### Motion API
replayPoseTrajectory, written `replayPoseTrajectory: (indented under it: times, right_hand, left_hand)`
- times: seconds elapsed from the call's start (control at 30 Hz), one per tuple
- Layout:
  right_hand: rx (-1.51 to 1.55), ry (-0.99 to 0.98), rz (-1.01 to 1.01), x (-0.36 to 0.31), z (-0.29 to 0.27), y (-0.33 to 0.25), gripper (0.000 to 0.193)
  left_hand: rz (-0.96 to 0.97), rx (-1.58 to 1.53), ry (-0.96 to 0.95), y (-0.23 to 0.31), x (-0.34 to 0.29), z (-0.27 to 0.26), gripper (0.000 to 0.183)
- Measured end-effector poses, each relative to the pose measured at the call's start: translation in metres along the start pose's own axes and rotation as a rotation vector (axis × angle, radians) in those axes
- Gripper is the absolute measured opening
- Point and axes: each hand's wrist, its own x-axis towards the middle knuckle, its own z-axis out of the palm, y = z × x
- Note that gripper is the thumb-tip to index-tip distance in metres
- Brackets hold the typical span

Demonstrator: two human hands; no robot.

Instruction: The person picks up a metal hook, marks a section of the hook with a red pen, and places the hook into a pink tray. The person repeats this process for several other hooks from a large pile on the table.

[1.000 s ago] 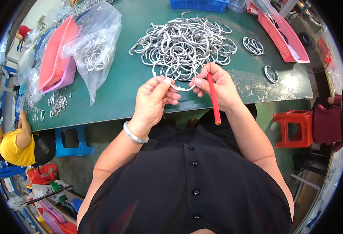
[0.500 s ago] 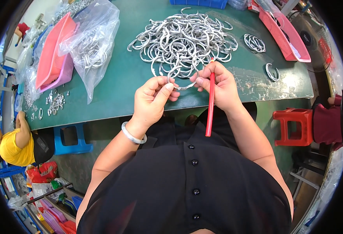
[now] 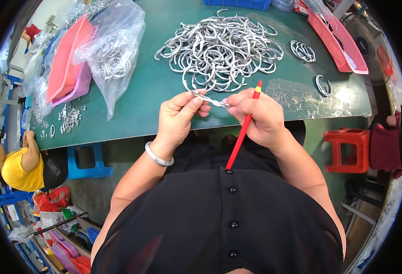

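Note:
Between my two hands a silver open bangle (image 3: 215,103) is held up in front of the table's near edge. My left hand (image 3: 179,115) pinches one end of it, thumb on top. My right hand (image 3: 261,115) grips the other end with the fingertips and also keeps a red pencil (image 3: 240,140) tucked in it, its yellowish tip pointing away from me. Just beyond my hands lies a large heap of silver open bangles (image 3: 223,50) on the green table (image 3: 137,123).
Right of the heap lie a small group of bangles (image 3: 302,51), a separate bangle (image 3: 323,86) and a pink basket (image 3: 342,50). At left are stacked baskets (image 3: 68,64), a clear bag (image 3: 118,55) and small metal pieces (image 3: 70,119). A person in yellow (image 3: 22,169) sits at the left.
The bangle has turned from a face-on ring to nearly edge-on. My right hand has rolled over, and the red pencil now slants instead of hanging almost upright. The view has shifted slightly.

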Motion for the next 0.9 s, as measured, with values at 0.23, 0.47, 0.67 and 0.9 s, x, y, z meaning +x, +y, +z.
replayPoseTrajectory:
  times: [0.23,0.47,0.67,0.9]
  right_hand:
    - [-0.049,-0.015,-0.062,0.002,0.000,-0.004,0.025]
    - [0.009,0.068,0.095,0.003,0.003,-0.006,0.019]
    - [0.084,0.109,0.228,-0.006,0.002,0.006,0.019]
    - [0.108,0.038,0.235,-0.011,0.001,0.011,0.021]
  left_hand:
    - [-0.069,-0.058,-0.033,0.002,0.001,-0.001,0.021]
    - [-0.156,-0.216,-0.054,0.002,0.000,0.002,0.017]
    - [0.542,0.454,-0.014,0.003,0.002,0.000,0.014]
    - [0.799,0.730,0.073,0.008,0.002,0.000,0.015]
